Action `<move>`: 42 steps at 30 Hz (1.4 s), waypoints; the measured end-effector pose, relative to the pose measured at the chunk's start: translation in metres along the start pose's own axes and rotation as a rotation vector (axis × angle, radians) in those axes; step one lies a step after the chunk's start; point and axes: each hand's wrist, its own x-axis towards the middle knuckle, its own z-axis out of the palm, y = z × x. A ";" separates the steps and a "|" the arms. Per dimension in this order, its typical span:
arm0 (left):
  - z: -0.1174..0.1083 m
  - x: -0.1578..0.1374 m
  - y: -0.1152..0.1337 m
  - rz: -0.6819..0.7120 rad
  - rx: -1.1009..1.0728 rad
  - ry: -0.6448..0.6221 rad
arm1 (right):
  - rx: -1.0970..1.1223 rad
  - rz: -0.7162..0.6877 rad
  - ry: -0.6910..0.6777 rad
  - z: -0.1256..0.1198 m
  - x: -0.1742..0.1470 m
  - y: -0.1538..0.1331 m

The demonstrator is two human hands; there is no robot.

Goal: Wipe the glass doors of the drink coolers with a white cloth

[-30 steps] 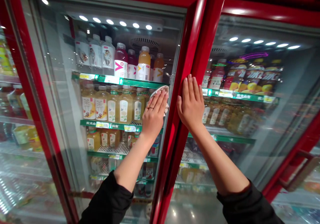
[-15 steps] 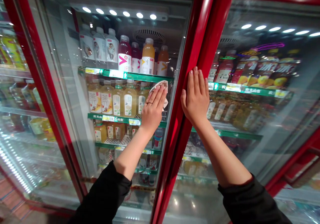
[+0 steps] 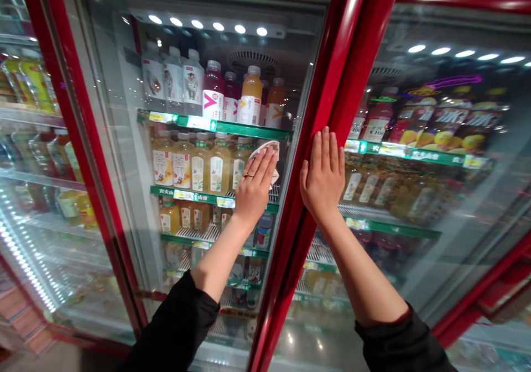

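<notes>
My left hand [image 3: 255, 184] lies flat against the glass door [image 3: 108, 156] of a drinks fridge, pressing a white wiping cloth [image 3: 271, 148] under its fingers. Part of the cloth sticks out above and to the right of the fingertips; the rest is hidden by the hand. A ring shows on one finger. To the right, my right hand [image 3: 322, 178] rests open on the red door frame [image 3: 338, 79], fingers straight and pointing up, with nothing visible in it.
Behind the glass stand several juice bottles [image 3: 219, 164] on shelves with green label strips [image 3: 249, 129]. A second glass door with bottles [image 3: 452, 118] is at the right, another lit cooler section [image 3: 33, 140] at the left. Tiled floor [image 3: 25, 317] shows at lower left.
The view has shifted slightly, so the fridge appears a little further right. My left hand with the cloth stays near the same shelf, and my right hand sits slightly lower on the frame.
</notes>
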 end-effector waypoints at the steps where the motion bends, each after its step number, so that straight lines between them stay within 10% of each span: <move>1: -0.001 -0.010 0.000 -0.031 0.003 0.015 | 0.005 -0.003 -0.008 0.000 -0.001 0.000; 6: 0.008 -0.049 0.025 -0.010 0.014 0.025 | 0.027 -0.011 -0.036 -0.002 -0.005 0.000; 28: 0.002 0.026 0.011 0.068 -0.020 -0.131 | 0.009 -0.057 -0.026 -0.003 -0.007 0.007; 37: -0.001 -0.032 0.013 0.004 0.023 -0.011 | -0.014 -0.172 -0.060 -0.006 -0.013 -0.002; 42: 0.010 0.006 0.022 0.087 0.026 -0.092 | 0.018 -0.197 -0.102 -0.007 -0.010 -0.001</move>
